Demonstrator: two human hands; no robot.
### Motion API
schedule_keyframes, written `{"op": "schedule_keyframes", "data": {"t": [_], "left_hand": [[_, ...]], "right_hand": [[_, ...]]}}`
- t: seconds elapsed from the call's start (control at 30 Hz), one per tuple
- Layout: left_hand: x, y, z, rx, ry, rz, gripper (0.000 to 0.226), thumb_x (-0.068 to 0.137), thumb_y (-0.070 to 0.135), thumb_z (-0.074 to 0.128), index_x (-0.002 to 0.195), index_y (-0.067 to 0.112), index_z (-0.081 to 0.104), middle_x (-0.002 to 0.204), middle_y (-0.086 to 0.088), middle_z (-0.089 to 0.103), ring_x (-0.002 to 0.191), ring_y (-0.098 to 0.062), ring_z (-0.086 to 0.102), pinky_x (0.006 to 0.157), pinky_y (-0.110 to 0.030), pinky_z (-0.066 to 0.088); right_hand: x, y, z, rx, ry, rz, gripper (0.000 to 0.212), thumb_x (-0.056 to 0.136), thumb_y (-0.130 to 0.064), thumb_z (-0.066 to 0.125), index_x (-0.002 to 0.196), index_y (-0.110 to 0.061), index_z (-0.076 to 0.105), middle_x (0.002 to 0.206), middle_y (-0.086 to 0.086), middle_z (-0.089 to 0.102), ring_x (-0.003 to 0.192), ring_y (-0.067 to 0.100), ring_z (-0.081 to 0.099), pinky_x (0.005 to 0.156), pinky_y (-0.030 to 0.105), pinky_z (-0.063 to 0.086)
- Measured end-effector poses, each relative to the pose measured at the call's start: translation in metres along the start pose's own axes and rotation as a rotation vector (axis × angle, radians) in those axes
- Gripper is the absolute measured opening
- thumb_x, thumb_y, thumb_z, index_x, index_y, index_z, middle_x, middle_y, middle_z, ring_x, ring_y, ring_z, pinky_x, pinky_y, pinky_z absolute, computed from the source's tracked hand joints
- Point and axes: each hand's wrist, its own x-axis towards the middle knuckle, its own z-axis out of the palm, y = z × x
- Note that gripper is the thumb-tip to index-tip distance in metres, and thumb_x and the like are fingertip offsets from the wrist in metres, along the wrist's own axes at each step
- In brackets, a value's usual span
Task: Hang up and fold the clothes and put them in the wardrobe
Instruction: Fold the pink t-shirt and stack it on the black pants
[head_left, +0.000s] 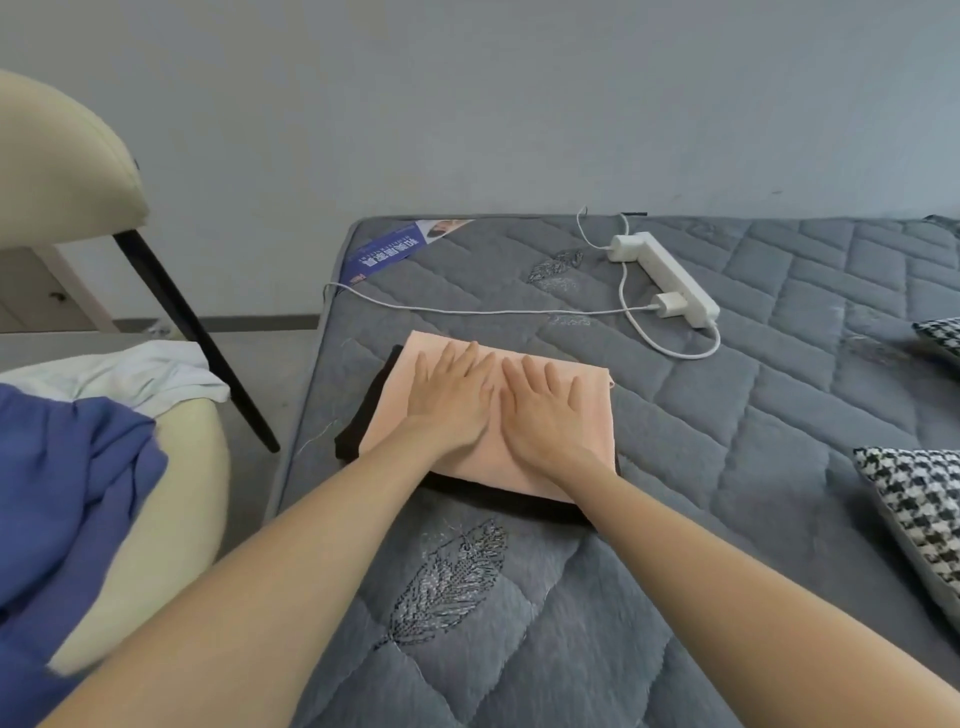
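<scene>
The folded peach garment (488, 415) lies on a folded black garment (363, 441), both on the grey quilted mattress (727, 441). The left hand (449, 400) and right hand (545, 410) press flat on the peach garment side by side, fingers straight, each grip wide and holding nothing. A white power strip (670, 278) lies on the mattress well beyond the stack.
</scene>
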Motion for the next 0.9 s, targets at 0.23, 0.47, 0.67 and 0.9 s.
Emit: {"op": "schedule_keyframes", "data": {"t": [0.23,0.47,0.67,0.9], "left_hand": [[0.011,-0.022,0.048,-0.006,0.191,-0.016,0.05,0.098,0.052,0.018,0.148,0.048,0.012,0.16,0.012,0.006,0.148,-0.016,0.001,0.118,-0.044,-0.008],[0.032,-0.033,0.051,0.014,0.203,-0.109,0.056,0.094,0.059,0.016,0.148,0.046,0.015,0.161,0.002,0.012,0.148,-0.026,0.003,0.117,-0.053,0.002],[0.028,-0.048,0.045,-0.15,0.217,-0.206,0.052,0.099,0.05,0.018,0.15,0.041,0.02,0.161,0.001,0.012,0.147,-0.024,0.013,0.117,-0.048,0.016],[0.002,-0.06,0.036,-0.275,0.15,-0.257,0.05,0.102,0.039,0.015,0.152,0.036,0.014,0.16,0.005,0.015,0.145,-0.024,0.02,0.114,-0.049,0.026]], "right_hand": [[-0.003,0.021,0.034,-0.075,0.11,0.03,0.053,0.097,-0.055,0.011,0.15,-0.045,0.014,0.162,-0.01,0.002,0.149,0.019,-0.004,0.117,0.05,-0.011],[0.005,0.041,0.034,-0.068,0.154,0.13,0.055,0.095,-0.059,0.021,0.149,-0.045,0.018,0.162,-0.003,0.006,0.148,0.025,-0.001,0.118,0.054,0.002],[0.002,0.049,0.034,0.074,0.187,0.212,0.055,0.097,-0.055,0.023,0.15,-0.043,0.019,0.162,0.0,0.007,0.149,0.023,-0.001,0.12,0.05,0.008],[0.0,0.049,0.029,0.086,0.132,0.202,0.055,0.098,-0.052,0.022,0.152,-0.041,0.016,0.162,0.003,0.003,0.149,0.024,-0.003,0.12,0.049,0.005]]}}
